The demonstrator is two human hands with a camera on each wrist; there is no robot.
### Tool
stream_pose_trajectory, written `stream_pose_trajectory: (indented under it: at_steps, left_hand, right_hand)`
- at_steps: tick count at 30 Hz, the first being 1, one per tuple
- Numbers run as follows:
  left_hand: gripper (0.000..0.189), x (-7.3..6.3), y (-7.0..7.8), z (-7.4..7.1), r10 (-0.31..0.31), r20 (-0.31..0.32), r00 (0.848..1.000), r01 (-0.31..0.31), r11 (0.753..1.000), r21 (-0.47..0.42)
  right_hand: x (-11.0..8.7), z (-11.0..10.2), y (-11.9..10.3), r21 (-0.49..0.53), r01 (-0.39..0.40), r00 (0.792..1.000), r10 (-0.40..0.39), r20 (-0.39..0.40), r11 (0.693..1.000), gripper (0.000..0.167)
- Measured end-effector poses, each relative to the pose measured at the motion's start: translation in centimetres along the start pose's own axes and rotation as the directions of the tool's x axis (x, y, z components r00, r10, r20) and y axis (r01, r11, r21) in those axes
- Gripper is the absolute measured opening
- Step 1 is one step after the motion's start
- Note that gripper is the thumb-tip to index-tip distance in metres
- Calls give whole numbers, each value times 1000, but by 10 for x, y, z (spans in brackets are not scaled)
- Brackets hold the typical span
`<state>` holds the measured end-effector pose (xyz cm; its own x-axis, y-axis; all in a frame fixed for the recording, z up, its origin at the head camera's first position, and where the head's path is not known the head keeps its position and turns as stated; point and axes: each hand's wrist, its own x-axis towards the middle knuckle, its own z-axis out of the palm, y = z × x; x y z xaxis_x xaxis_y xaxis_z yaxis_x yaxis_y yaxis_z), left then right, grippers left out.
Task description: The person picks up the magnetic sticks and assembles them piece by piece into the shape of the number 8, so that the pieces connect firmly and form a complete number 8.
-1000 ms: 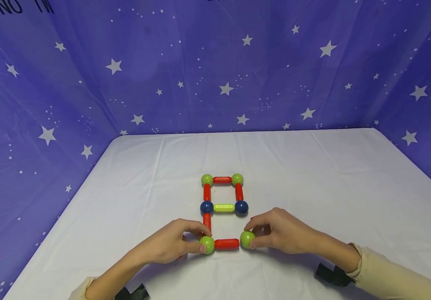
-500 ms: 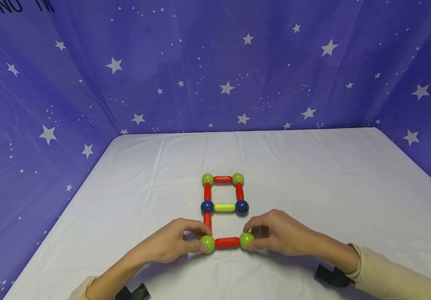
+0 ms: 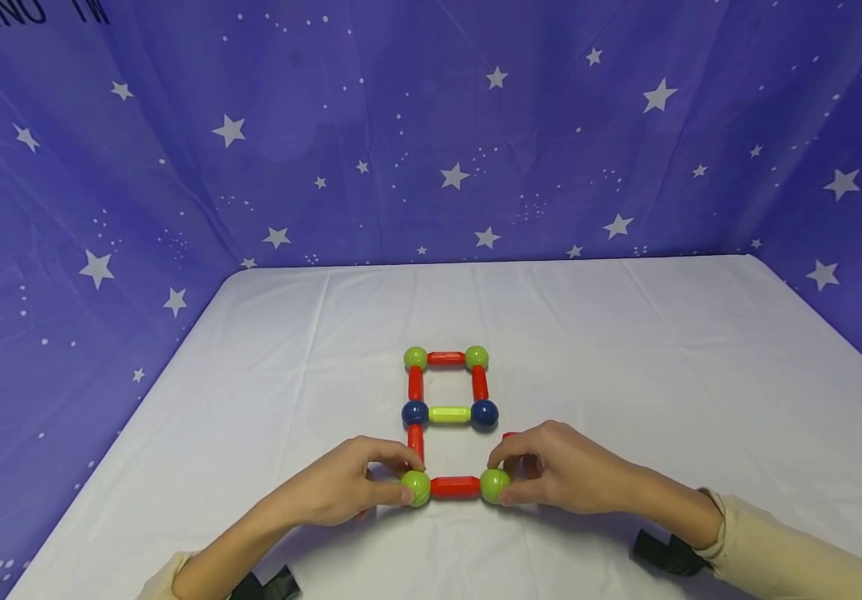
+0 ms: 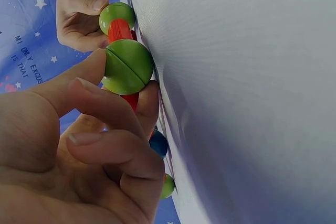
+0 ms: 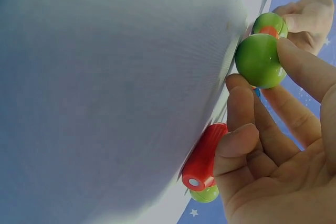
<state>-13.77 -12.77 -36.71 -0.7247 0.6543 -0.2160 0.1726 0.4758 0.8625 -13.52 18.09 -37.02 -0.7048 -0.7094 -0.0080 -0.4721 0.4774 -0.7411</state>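
A flat frame of magnetic balls and rods lies on the white cloth. My left hand (image 3: 359, 483) pinches the near-left green ball (image 3: 416, 488) between thumb and fingers. On the right, my right hand (image 3: 566, 467) pinches another green ball (image 3: 494, 486) at the other end of a red rod (image 3: 455, 487). That ball touches the rod's end. A second red rod (image 3: 416, 444) runs from the left ball up to a dark blue ball (image 3: 414, 413). Beside the right hand's curled fingers lies a loose red rod (image 5: 202, 161), mostly hidden in the head view.
Farther back, a yellow-green rod (image 3: 449, 414) joins the left blue ball to the right blue ball (image 3: 484, 414). Red rods and two green balls, the right one (image 3: 477, 358) included, close the far square. A starry purple curtain (image 3: 431, 133) stands behind the white table (image 3: 664, 358).
My right hand has brought its green ball left against the red rod's end, closing the small gap seen a second ago. The left hand keeps its place.
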Motion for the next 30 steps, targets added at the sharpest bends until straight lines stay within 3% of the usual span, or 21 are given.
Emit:
stream_pose_trajectory:
  at_steps: [12,24,30]
  left_hand:
    - [20,0,0,0,1,-7,1000,-1,1000,8]
    - [20,0,1,0,1,-3,1000,-1,1000,-3]
    - [20,0,0,0,0,-1,1000,0,1000,-2]
  right_hand:
    - [-1,-3,-1,-1,-26,1000,26,-12,1000,26]
    - [-3,-19,12,-92,-50,983,33,-182,994,20]
    - [-1,-26,20,-118,-91,981,69,-181,989,21]
